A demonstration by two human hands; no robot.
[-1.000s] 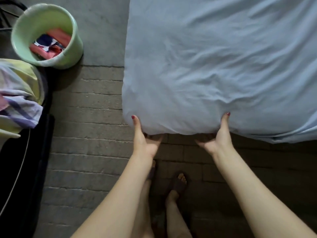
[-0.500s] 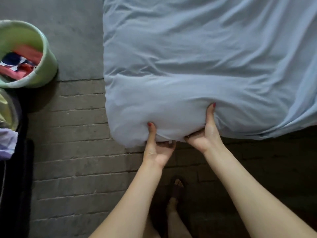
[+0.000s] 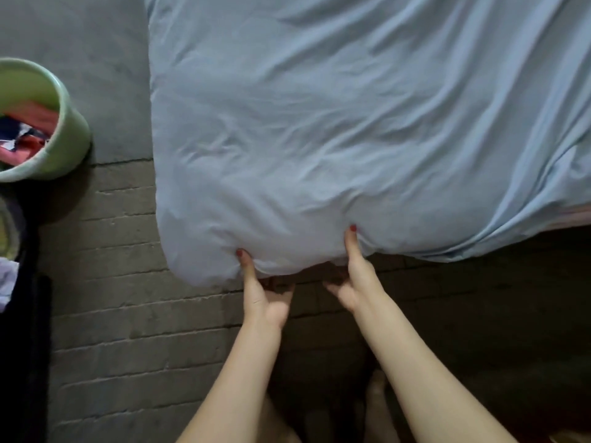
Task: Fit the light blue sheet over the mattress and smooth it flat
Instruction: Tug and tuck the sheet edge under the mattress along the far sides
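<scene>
Brick floor [image 3: 128,251] under creased light blue sheet [image 3: 351,139] (corner hem pinched by left hand [image 3: 265,298], right hand [image 3: 355,282])

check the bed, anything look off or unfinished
Yes. The light blue sheet is creased all over. At the right edge it rides up, baring a pinkish strip of mattress. The left hand and right hand grip its near edge.
</scene>
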